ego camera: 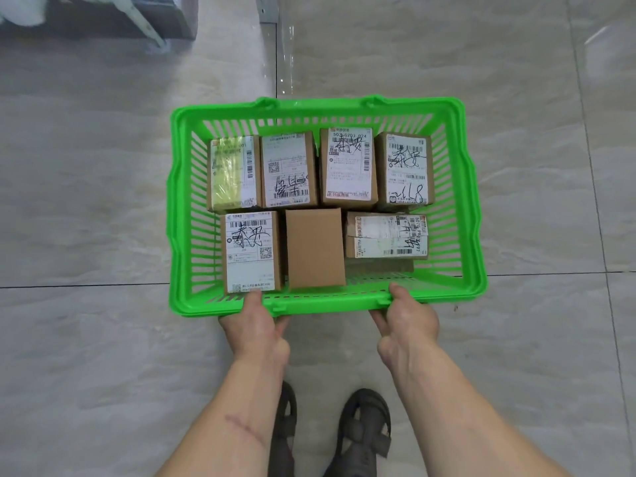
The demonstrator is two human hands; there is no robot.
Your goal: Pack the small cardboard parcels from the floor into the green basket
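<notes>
The green basket [472, 215] sits on the tiled floor in front of me. Several small cardboard parcels lie inside it in two rows, most with white shipping labels facing up. One plain brown parcel [315, 247] without a label lies in the middle of the near row. A labelled parcel [250, 251] lies to its left, another [387, 235] to its right. My left hand [256, 327] grips the basket's near rim, thumb over the edge. My right hand [407, 318] grips the same rim further right.
Beige marble-look floor tiles surround the basket. My two feet in dark sandals [364, 432] stand just behind it. A grey piece of furniture with a white leg [144, 22] is at the far left, and a metal bracket [268, 12] at the top centre.
</notes>
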